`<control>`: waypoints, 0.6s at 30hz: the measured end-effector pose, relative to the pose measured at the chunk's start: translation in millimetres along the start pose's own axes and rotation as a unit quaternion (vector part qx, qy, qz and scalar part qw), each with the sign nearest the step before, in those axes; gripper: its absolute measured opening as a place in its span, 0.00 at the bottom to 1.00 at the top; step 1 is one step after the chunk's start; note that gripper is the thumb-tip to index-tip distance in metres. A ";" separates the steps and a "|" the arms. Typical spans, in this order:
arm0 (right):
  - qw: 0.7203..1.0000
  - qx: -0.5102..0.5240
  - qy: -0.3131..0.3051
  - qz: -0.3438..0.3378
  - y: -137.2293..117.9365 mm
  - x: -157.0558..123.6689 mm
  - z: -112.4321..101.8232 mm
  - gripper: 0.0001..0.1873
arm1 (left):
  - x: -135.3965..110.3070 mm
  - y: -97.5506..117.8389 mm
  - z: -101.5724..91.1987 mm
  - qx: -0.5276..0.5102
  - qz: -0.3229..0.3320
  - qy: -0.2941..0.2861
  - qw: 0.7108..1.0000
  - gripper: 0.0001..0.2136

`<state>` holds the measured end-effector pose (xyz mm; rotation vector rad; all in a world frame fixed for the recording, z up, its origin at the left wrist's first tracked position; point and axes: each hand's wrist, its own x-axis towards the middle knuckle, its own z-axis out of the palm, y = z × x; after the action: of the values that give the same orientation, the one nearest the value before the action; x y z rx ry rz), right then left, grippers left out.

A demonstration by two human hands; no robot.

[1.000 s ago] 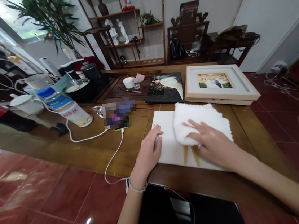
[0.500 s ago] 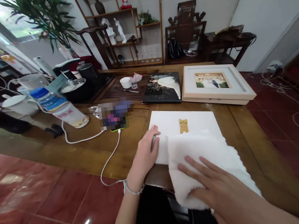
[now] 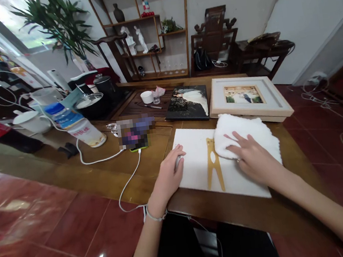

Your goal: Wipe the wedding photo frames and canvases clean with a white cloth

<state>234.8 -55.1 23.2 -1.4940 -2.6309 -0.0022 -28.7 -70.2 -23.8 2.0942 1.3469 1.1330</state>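
Observation:
A white flat board (image 3: 191,167) lies on the wooden table in front of me, with a gold-coloured two-legged shape (image 3: 216,173) on its face. My left hand (image 3: 171,166) grips the board's left edge, thumb and fingers close together. On the board's right half, my right hand (image 3: 250,156) presses a folded white fluffy cloth (image 3: 252,122), its fingers bent into the fabric. The cloth hides the board's far right corner and reaches close to the framed picture (image 3: 245,94) behind it.
Beside the frame lies a dark photo panel (image 3: 187,101). Leftward are a blurred-out item with a charging cable (image 3: 127,179), a blue-capped bottle (image 3: 79,127), a cola bottle (image 3: 6,134), a white mug (image 3: 33,122) and a dark pot (image 3: 104,86). A small white cup (image 3: 147,97) stands on the tea tray.
My right hand has pushed the cloth away from me across the board, from its near edge to its far right, uncovering the gold shape's legs. My left hand stays at the left edge.

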 end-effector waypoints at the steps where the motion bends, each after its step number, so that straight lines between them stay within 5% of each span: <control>1: 1.000 0.003 -0.011 -0.010 -6.8 -11.5 -2.1 0.28 | 0.0 0.4 0.1 0.002 -0.002 0.001 1.000 0.08; 6: 0.995 0.047 -0.051 -0.072 -44.0 -70.7 -21.3 0.30 | 0.0 1.4 0.1 0.007 -0.011 -0.002 1.000 0.09; 9: 0.993 0.066 -0.065 -0.074 -42.7 -78.0 -29.7 0.31 | 0.0 0.4 -0.3 0.008 -0.007 -0.007 1.000 0.09; 18: 0.997 0.028 -0.002 0.066 52.7 -11.7 -3.7 0.27 | 0.6 1.3 -0.4 0.001 -0.005 -0.003 1.000 0.09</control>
<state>286.2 -38.2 22.7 -1.6452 -2.5078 0.0853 -28.2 -70.3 -22.4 2.0882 1.3536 1.1210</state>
